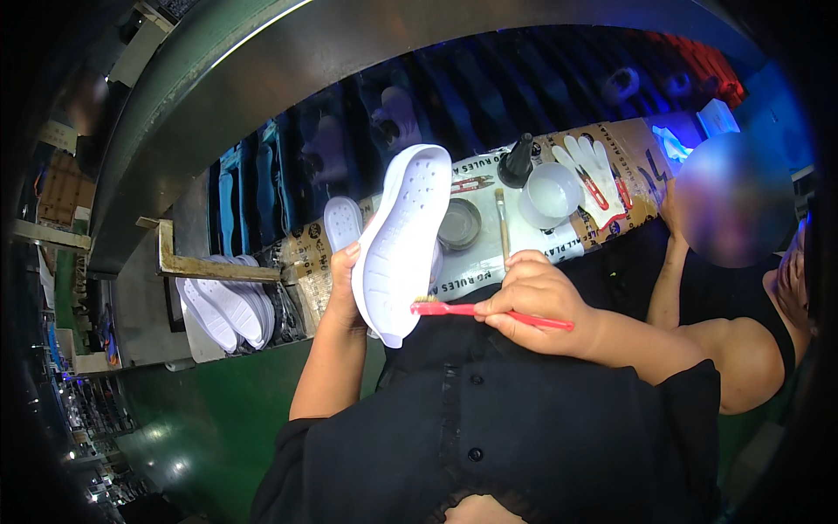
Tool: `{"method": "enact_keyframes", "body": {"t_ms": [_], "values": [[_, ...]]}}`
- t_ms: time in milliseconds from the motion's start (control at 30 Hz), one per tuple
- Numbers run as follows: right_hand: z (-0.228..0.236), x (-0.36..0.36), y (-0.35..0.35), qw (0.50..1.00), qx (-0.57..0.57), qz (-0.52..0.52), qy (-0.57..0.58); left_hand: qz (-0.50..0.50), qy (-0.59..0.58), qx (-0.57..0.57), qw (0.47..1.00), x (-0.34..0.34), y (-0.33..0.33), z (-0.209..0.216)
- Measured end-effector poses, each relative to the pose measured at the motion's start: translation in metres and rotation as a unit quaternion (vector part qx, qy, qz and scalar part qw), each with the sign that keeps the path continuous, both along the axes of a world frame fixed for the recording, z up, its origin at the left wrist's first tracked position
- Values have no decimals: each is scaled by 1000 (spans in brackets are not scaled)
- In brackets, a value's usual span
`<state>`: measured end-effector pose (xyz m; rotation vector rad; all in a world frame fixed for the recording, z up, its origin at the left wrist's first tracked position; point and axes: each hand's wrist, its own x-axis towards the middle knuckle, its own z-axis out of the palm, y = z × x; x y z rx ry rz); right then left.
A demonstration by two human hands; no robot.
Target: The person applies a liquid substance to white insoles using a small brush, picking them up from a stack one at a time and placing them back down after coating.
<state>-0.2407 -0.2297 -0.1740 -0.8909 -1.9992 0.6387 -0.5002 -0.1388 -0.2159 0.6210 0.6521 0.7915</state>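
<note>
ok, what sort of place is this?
Probably a shoe factory: a white shoe sole held up, a red brush at its edge, and a pile of similar soles off to the left.

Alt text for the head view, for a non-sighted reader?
A person's left hand holds up a white shoe sole while the right hand holds a red brush at its edge. Beyond them are a white tub and white gloves.

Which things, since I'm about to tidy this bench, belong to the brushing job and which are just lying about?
In the job:
white shoe sole, left hand
red brush, right hand

Lying by, though some may serve it:
wooden-handled brush
white tub
grey tub
black cone-shaped container
gloves
other white soles
</note>
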Motion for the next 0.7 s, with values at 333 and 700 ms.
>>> {"method": "enact_keyframes", "body": {"t_ms": [333, 700], "values": [[-5, 66, -25, 909, -77, -269, 310, 128, -63, 6, 990, 15, 29, 30], [9, 188, -54, 902, 148, -390, 110, -177, -83, 77, 978, 341, 74, 208]]}}
